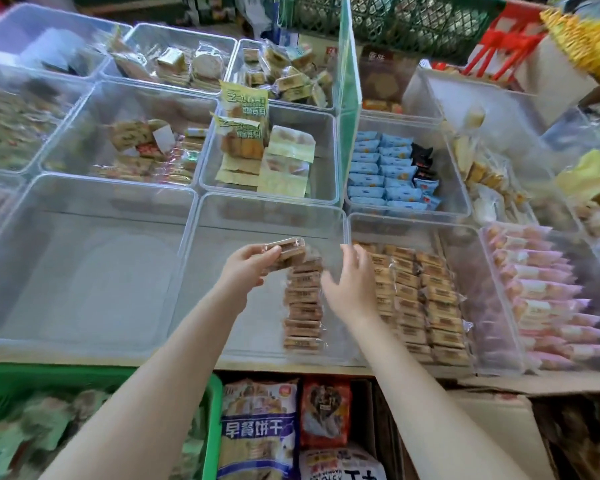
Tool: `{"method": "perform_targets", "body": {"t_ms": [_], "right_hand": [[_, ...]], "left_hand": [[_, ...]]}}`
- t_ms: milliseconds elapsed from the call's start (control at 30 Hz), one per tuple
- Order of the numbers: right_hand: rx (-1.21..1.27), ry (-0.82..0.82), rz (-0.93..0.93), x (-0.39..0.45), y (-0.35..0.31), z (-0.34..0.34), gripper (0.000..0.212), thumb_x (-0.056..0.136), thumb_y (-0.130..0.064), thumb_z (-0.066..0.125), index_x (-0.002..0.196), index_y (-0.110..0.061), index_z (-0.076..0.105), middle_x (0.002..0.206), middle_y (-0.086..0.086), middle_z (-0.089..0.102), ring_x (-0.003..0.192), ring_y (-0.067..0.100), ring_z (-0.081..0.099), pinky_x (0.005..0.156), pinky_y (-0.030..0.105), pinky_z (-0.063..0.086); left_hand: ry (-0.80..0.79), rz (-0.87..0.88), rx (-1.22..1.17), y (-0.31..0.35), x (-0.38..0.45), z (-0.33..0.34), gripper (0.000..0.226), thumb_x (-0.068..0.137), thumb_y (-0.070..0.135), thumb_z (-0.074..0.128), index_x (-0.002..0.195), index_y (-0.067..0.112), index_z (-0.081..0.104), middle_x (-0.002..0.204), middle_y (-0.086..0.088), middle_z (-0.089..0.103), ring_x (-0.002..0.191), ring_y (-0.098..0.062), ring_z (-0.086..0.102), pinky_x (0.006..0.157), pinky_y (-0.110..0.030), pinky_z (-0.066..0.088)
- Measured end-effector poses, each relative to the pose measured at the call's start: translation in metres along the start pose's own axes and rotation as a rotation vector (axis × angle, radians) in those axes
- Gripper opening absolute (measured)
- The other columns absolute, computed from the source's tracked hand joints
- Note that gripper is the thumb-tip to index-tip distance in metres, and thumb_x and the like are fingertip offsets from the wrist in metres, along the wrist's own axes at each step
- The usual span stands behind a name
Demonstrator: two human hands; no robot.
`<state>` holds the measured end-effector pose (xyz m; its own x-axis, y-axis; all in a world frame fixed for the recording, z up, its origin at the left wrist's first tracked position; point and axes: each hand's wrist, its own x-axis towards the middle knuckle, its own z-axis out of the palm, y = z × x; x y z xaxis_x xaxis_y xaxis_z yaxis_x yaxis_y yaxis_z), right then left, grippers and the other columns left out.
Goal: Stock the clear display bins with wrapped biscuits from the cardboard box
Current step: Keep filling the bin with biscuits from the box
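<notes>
Both hands outstretched: left (248, 268) pinches wrapped biscuits (286, 249), right (352, 284) seemingly loose-fingered.

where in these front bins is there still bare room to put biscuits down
The front left bin is bare. The middle bin has bare floor left of its biscuit row. The bin to its right is crowded with packs.

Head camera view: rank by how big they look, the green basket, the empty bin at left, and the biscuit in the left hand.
1. empty bin
2. green basket, cut off by the frame, so unsure
3. biscuit in the left hand
</notes>
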<state>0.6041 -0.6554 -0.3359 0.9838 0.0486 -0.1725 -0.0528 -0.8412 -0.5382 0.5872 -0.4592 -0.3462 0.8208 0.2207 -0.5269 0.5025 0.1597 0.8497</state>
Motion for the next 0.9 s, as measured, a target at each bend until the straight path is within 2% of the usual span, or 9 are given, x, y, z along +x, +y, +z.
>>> {"method": "perform_targets", "body": {"t_ms": [133,233,333,433,500,600,667,800,900], "right_hand": [[-0.137,-0.100,0.034,0.001,0.019,0.022,0.065,0.102,-0.038,0.049,0.158,-0.023,0.020,0.168,0.015,0.001,0.155,0.034,0.007,0.122,0.044,0.020],[-0.130,-0.081,0.025,0.001,0.021,0.024,0.065,0.101,-0.037,0.047,0.158,-0.025,0.018,0.167,0.015,0.001,0.155,0.033,0.007,0.122,0.043,0.021],[-0.153,-0.061,0.014,0.001,0.020,0.026,0.068,0.100,-0.040,0.048,0.158,-0.024,0.016,0.167,0.015,0.004,0.154,0.033,0.009,0.122,0.043,0.022],[-0.170,-0.055,0.011,0.001,0.021,0.027,0.068,0.099,-0.040,0.048,0.157,-0.023,0.017,0.167,0.017,0.006,0.154,0.033,0.011,0.122,0.043,0.022],[-0.179,-0.052,0.002,0.002,0.021,0.028,0.067,0.099,-0.039,0.048,0.157,-0.022,0.018,0.166,0.019,0.009,0.154,0.033,0.011,0.122,0.043,0.021],[-0.175,-0.056,0.003,0.003,0.023,0.029,0.068,0.099,-0.039,0.047,0.157,-0.022,0.018,0.166,0.020,0.009,0.154,0.033,0.009,0.123,0.044,0.019],[-0.178,-0.055,0.001,0.004,0.023,0.030,0.068,0.099,-0.040,0.047,0.157,-0.021,0.018,0.166,0.021,0.009,0.154,0.034,0.009,0.123,0.044,0.019],[-0.194,-0.048,-0.005,0.003,0.023,0.030,0.067,0.099,-0.039,0.047,0.157,-0.020,0.019,0.165,0.022,0.011,0.154,0.034,0.012,0.123,0.044,0.021],[-0.199,-0.041,-0.005,0.003,0.022,0.030,0.065,0.099,-0.033,0.045,0.157,-0.018,0.020,0.164,0.023,0.012,0.153,0.036,0.013,0.123,0.045,0.022]], "left_hand": [[0.048,-0.001,0.013,-0.002,0.044,0.013,0.040,0.088,0.037,0.076,0.119,0.014,0.064,0.106,-0.006,0.069,0.090,-0.018,0.061,0.070,-0.026,0.046],[0.033,0.003,0.065,-0.004,0.072,0.026,0.044,0.088,0.039,0.075,0.122,0.014,0.063,0.113,-0.007,0.069,0.093,-0.017,0.061,0.070,-0.027,0.044],[0.015,-0.016,0.118,-0.010,0.092,0.039,0.046,0.092,0.037,0.072,0.127,0.010,0.060,0.116,-0.006,0.065,0.094,-0.016,0.057,0.080,-0.028,0.042],[-0.036,-0.056,0.236,-0.024,0.105,0.047,0.045,0.093,0.037,0.071,0.126,0.009,0.062,0.118,-0.008,0.065,0.092,-0.016,0.055,0.082,-0.029,0.041],[-0.087,-0.075,0.303,-0.032,0.110,0.052,0.041,0.094,0.035,0.069,0.127,0.012,0.063,0.124,-0.007,0.064,0.099,-0.018,0.056,0.084,-0.028,0.041],[-0.075,-0.010,0.663,-0.036,0.117,0.060,0.038,0.098,0.042,0.060,0.133,0.026,0.062,0.136,-0.010,0.048,0.123,-0.027,0.045,0.101,-0.035,0.041],[-0.054,0.012,0.812,-0.036,0.117,0.064,0.038,0.100,0.046,0.053,0.135,0.033,0.060,0.137,-0.011,0.039,0.129,-0.033,0.039,0.109,-0.041,0.040],[-0.132,0.013,0.714,-0.041,0.111,0.070,0.040,0.105,0.035,0.045,0.143,0.028,0.051,0.137,-0.016,0.045,0.120,-0.037,0.052,0.105,-0.039,0.044],[-0.074,0.010,0.597,-0.043,0.104,0.069,0.045,0.104,0.032,0.045,0.148,0.026,0.043,0.140,-0.015,0.050,0.122,-0.034,0.053,0.097,-0.036,0.046]]}}
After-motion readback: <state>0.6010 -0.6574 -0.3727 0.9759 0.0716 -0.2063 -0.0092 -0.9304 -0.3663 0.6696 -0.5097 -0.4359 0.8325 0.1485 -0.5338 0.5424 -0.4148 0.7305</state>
